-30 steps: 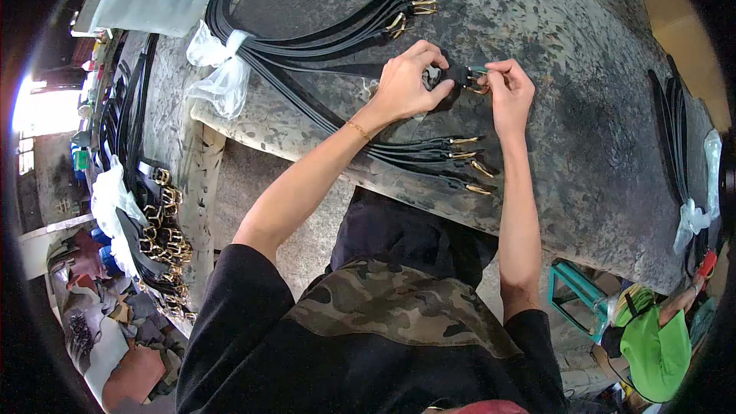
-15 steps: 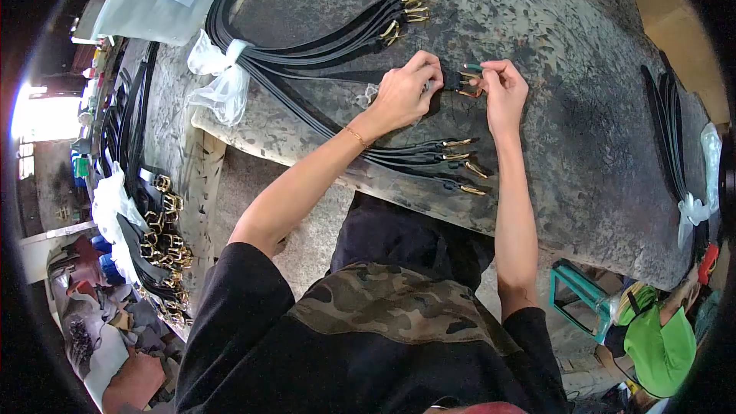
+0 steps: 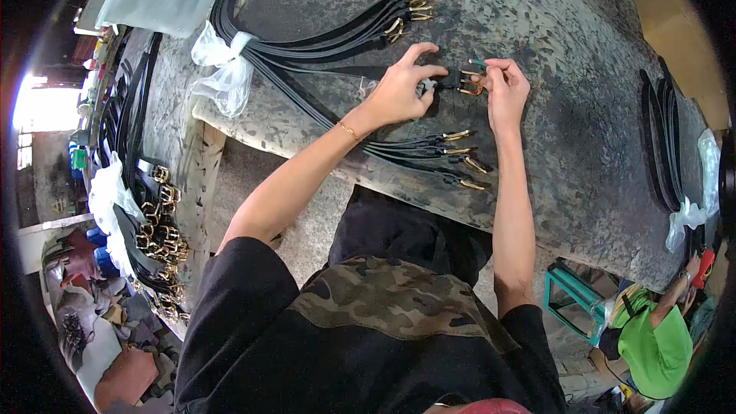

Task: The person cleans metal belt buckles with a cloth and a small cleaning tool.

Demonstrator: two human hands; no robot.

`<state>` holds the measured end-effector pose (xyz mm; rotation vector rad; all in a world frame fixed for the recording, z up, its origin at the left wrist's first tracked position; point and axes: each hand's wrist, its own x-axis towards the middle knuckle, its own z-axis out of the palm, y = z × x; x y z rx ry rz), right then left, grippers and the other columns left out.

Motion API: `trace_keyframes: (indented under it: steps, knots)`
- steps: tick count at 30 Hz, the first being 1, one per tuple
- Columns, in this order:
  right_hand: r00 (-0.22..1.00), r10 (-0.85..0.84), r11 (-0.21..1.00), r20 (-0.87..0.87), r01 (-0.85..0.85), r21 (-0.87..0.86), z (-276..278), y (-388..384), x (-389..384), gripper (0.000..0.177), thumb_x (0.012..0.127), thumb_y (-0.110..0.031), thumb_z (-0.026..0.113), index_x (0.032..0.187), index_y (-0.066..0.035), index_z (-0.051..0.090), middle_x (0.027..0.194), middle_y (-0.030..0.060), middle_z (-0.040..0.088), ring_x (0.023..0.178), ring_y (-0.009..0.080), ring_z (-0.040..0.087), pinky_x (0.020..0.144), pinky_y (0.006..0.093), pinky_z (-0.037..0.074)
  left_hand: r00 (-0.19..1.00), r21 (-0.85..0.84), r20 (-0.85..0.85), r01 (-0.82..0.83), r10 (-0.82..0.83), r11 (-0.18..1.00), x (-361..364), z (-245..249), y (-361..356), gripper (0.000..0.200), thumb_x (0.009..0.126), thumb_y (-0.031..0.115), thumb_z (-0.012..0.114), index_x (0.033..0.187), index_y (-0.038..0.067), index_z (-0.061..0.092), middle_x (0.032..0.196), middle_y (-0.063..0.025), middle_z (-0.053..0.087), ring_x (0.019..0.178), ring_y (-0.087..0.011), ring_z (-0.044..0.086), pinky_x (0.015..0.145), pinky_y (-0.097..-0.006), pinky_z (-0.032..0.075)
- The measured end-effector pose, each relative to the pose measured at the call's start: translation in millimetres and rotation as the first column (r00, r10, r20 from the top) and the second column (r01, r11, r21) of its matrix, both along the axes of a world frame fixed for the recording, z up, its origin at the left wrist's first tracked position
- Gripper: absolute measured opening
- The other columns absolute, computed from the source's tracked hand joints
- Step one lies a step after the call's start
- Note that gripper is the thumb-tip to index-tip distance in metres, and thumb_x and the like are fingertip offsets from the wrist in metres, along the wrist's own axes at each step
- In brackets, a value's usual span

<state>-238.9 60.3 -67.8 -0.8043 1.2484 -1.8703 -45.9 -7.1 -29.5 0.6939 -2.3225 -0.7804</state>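
My left hand (image 3: pixel 402 90) hovers over the belt strap with its upper fingers spread. A wad of crumpled clear plastic (image 3: pixel 426 87) shows between its thumb and fingers. Just right of these fingertips lies the end of a dark belt (image 3: pixel 451 81), which carries a gold buckle (image 3: pixel 469 84). At the buckle's right side my right hand (image 3: pixel 507 92) pinches a small green-handled tool (image 3: pixel 478 63), its far end hidden. More belts of the same bundle, with gold buckles (image 3: pixel 420 0), fan out above; others with buckles (image 3: pixel 464 155) lie below, near the table edge.
White plastic ties the belt bundle (image 3: pixel 230 54) on the worn table (image 3: pixel 567 153). Another bundle of belts (image 3: pixel 664 138) lies at the right. Buckled belts (image 3: pixel 157 238) hang at the left. A person in a green shirt (image 3: pixel 655 353) is at lower right, beside a teal frame (image 3: pixel 571 299).
My left fingers have lifted and spread away from the belt end. My right hand stays by the buckle with the green-handled tool. The view has shifted slightly.
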Motion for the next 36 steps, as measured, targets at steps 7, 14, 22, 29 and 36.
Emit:
trace_keyframes:
  steps: [7,14,22,29,36]
  knots:
    - [0.996,0.007,0.998,-0.089,-0.001,0.069,-0.7,1.6,0.5,0.008,0.090,-0.002,0.055,0.091,0.004,0.060,0.082,0.0047,0.060,0.074,0.0147,0.066,0.063,0.0268,0.052,1.000,0.006,0.017,-0.009,0.009,1.000,3.0,-6.5,-1.1,0.017,0.073,0.003,0.071,0.090,0.003,0.069,0.118,-0.0129,0.055,0.103,-0.0323,0.060,0.086,-0.0387,0.050]
    - [0.996,-0.007,0.999,-0.085,0.010,0.031,2.9,-0.8,5.0,0.008,0.090,0.000,0.054,0.091,0.005,0.060,0.081,0.0042,0.059,0.075,0.0154,0.066,0.066,0.0266,0.054,0.998,0.074,0.033,-0.049,0.046,0.996,-0.2,-4.8,-9.5,0.014,0.078,0.009,0.070,0.088,0.000,0.066,0.104,-0.0118,0.062,0.095,-0.0312,0.063,0.085,-0.0367,0.049]
    - [0.999,-0.030,0.999,-0.017,0.031,0.030,6.1,-3.6,4.4,0.008,0.091,0.000,0.054,0.092,0.005,0.060,0.081,0.0029,0.054,0.068,0.0093,0.057,0.069,0.0292,0.060,0.964,-0.003,0.066,-0.257,0.256,0.966,-27.9,-6.5,-0.8,0.015,0.077,0.025,0.074,0.082,0.010,0.075,0.102,-0.0055,0.065,0.086,-0.0272,0.066,0.076,-0.0376,0.052]
    - [0.997,-0.044,0.996,-0.061,0.049,0.079,11.5,-2.4,8.3,0.008,0.091,0.000,0.054,0.091,0.005,0.060,0.075,0.0003,0.052,0.065,0.0074,0.055,0.065,0.0263,0.058,0.963,-0.064,-0.023,-0.269,0.268,0.961,-27.4,-8.1,7.4,0.008,0.080,0.015,0.071,0.084,0.008,0.070,0.110,-0.0074,0.055,0.071,-0.0302,0.065,0.062,-0.0401,0.051]
    - [0.969,0.012,0.987,-0.249,0.029,0.160,11.1,2.4,9.4,0.006,0.088,-0.001,0.058,0.091,0.003,0.061,0.071,0.0003,0.058,0.059,0.0061,0.055,0.057,0.0223,0.048,0.964,-0.102,0.091,-0.242,0.251,0.965,-26.9,-10.0,7.2,0.009,0.086,0.015,0.064,0.087,0.006,0.062,0.115,-0.0081,0.049,0.065,-0.0340,0.061,0.056,-0.0442,0.050]
